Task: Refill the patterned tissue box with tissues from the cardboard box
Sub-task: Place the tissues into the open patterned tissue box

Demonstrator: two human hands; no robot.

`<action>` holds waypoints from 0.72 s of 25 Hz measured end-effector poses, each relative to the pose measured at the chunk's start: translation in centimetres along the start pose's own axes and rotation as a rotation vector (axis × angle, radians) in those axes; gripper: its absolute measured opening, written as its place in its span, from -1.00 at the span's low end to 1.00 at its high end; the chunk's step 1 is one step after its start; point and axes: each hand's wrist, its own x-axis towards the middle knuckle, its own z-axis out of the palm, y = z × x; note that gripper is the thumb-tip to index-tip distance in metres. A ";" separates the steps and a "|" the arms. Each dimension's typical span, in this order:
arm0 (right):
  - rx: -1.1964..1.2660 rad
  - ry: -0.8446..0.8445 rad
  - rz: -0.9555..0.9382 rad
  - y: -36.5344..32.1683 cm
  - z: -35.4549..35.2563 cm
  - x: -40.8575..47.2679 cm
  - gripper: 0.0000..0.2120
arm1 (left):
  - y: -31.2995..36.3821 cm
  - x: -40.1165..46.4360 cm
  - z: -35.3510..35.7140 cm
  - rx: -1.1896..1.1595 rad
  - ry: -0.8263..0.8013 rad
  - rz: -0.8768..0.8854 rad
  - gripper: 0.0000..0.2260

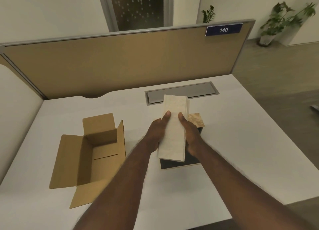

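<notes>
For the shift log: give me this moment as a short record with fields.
left hand: holds the tissue stack on its left side
right hand: holds the stack on its right side
tissue stack: raised in both hands above the patterned tissue box
patterned tissue box: on the desk, mostly hidden under the stack
cardboard box: open, flaps spread, empty inside, left of the hands
desk: white

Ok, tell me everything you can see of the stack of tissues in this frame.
The stack of tissues is a long, narrow block of off-white sheets with a faint embossed texture, its layered edge showing on the right. It is gripped from both sides, left hand and right hand, thumbs on top. It is held lengthwise away from the person, above the patterned tissue box, whose dark inside shows below it, to the right of the cardboard box.
</notes>
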 end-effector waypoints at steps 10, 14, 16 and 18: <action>0.353 -0.221 0.186 3.7 -6.4 0.9 -0.49 | -3.9 0.7 1.3 0.009 -0.169 -0.122 -0.53; 0.503 -0.144 0.159 5.1 -8.1 0.8 -0.41 | -5.3 0.8 0.8 0.222 -0.222 -0.220 -0.41; 0.547 -0.096 0.124 5.7 -8.7 0.9 -0.47 | -6.4 0.8 0.3 0.264 -0.220 -0.257 -0.48; 0.581 -0.060 0.099 6.3 -9.1 0.9 -0.49 | -7.9 0.8 -0.4 0.208 -0.214 -0.293 -0.52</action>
